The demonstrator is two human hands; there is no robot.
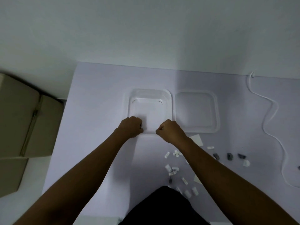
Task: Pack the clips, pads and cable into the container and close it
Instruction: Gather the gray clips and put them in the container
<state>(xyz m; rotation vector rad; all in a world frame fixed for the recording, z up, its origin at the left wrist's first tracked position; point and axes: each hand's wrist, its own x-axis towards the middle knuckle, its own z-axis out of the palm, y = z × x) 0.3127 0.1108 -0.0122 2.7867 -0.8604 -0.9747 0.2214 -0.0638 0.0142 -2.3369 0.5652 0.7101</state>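
A clear plastic container [150, 96] stands open in the middle of the white table, and I see nothing inside it. Its clear lid [197, 127] lies flat just to its right. My left hand [130, 127] is a fist at the container's near-left rim, with a small dark clip showing at its fingertips. My right hand [171, 131] is a closed fist at the near-right rim; nothing shows in it. Small white clips [172, 169] and dark grey clips [229, 156] lie scattered to the near right. White pads [197, 138] lie among them. A white cable [267, 120] snakes along the right side.
Cardboard boxes [24, 119] sit off the table's left edge. The table's far edge [146, 66] meets a plain wall. My dark clothing [162, 207] shows at the bottom.
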